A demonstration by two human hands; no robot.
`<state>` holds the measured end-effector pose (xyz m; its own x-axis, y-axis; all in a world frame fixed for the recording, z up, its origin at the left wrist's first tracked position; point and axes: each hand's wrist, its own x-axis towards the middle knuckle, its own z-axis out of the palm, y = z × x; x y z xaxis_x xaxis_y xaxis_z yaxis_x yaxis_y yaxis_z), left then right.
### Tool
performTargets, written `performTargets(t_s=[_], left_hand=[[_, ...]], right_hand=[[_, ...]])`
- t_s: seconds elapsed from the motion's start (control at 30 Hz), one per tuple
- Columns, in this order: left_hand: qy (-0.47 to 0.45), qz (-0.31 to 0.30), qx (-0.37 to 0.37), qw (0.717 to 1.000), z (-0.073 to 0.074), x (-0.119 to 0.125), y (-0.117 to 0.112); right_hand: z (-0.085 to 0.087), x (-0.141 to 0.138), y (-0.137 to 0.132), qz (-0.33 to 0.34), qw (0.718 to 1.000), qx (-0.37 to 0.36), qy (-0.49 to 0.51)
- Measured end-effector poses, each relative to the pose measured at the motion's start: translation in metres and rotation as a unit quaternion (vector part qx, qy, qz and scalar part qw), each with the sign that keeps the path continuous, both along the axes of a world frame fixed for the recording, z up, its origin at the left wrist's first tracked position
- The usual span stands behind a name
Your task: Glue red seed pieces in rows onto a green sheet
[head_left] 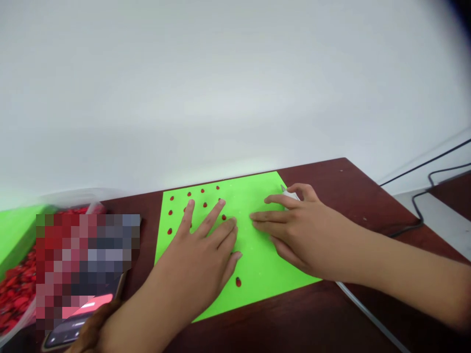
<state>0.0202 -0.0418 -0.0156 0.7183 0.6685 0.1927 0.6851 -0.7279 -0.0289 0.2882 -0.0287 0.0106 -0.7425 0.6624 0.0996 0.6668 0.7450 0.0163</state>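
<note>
Green sheet (257, 260): bright, flat and rectangular, lying at an angle on the dark reddish-brown table (353, 196).
Red beads (238, 282): small, glossy and dark-tipped, set in loose rows near the sheet's far edge, with one alone near the near edge; some are partly hidden by the fingers.
Left hand (195, 260): spread wide and flat on the sheet, holding nothing, its fingertips among the beads.
Right hand (298, 228): fingers lie close together on the sheet's right side, with the upper fingers against a white object (290, 194); whether they grip it, I cannot tell.
White object: mostly covered by the right hand, so its kind is unclear.
Left edge: a second green sheet (14, 235) and a heap of red pieces (14, 299) sit beside a phone (69, 333), all partly obscured by pixelation.
Right side: a black cable (415, 206) and a clear tube (368, 309) run past the table.
</note>
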Motion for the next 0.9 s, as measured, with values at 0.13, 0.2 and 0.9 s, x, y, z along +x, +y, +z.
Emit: performTargets(t_s=[0.13, 0.2, 0.9], left_hand=[[-0.019, -0.002, 0.023, 1.0, -0.004, 0.001, -0.001], [-0.022, 0.001, 0.025, 0.999, -0.006, 0.002, -0.001], [-0.019, 0.025, -0.006, 0.999, 0.004, -0.002, 0.018]], right_hand=[[0.0, -0.005, -0.002, -0.004, 1.0, 0.017, -0.011], [0.001, -0.007, -0.003, -0.007, 1.0, 0.018, -0.009], [0.014, 0.008, 0.029, -0.028, 0.997, -0.067, 0.021]])
